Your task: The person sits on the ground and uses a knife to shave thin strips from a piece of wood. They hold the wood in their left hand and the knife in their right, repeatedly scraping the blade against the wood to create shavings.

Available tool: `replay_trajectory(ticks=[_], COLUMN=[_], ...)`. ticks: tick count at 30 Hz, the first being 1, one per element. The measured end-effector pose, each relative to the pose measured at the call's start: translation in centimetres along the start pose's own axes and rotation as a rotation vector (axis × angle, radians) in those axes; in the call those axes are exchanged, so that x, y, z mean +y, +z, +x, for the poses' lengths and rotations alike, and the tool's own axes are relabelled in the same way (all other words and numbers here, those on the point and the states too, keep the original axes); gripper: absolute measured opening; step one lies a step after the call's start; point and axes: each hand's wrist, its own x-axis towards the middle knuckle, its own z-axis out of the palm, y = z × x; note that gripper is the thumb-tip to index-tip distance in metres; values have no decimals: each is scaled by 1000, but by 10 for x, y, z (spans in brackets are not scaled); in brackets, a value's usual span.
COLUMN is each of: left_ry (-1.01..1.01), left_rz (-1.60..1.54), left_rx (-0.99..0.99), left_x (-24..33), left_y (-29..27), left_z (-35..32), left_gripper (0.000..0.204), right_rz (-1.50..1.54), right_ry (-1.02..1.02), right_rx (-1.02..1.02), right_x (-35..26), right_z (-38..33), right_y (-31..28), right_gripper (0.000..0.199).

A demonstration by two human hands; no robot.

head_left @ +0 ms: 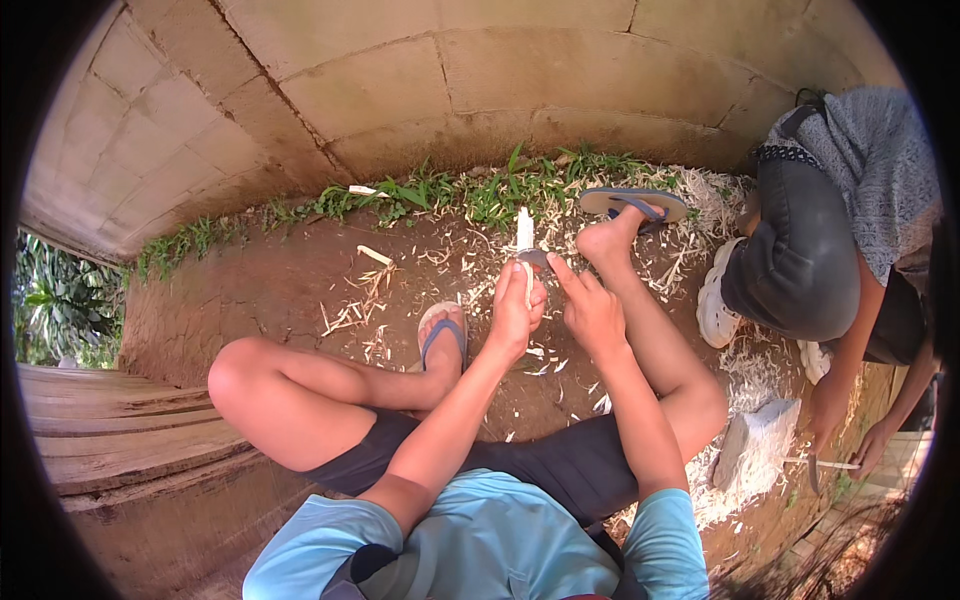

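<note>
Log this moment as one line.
left hand: holding stick; right hand: holding knife across stick; ground: shavings; right side: co-worker

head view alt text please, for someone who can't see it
A seated person grips a pale stick of wood in the left hand and holds a dark blade at it with the right hand. Pale shavings litter the dirt around their feet, near a block wall edged with grass. At right, a co-worker holds another blade and a thin pale stick.
</note>
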Motion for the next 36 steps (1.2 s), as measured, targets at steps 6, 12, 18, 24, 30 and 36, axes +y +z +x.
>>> replay_trajectory(ticks=[6, 12, 18, 24, 30, 36], left_ry=[17, -85, -31, 59, 103, 52], left_rz=[165, 63, 24, 97, 99, 145], left_rx=[-29, 36, 111, 137, 63, 99], left_x=[-20, -15, -2, 4, -1, -1], left_y=[2, 8, -8, -4, -1, 5], left_z=[-9, -11, 2, -2, -5, -6], left_gripper=[34, 32, 23, 17, 20, 26], right_rz=[-16, 172, 134, 200, 221, 184], right_ry=[130, 136, 65, 90, 96, 190], right_rx=[91, 134, -208, -209, -135, -87], right_x=[21, 31, -6, -17, -7, -6], right_z=[11, 12, -4, -5, -7, -1], right_y=[2, -22, -24, -22, -15, -9], right_gripper=[63, 62, 70, 62, 65, 62])
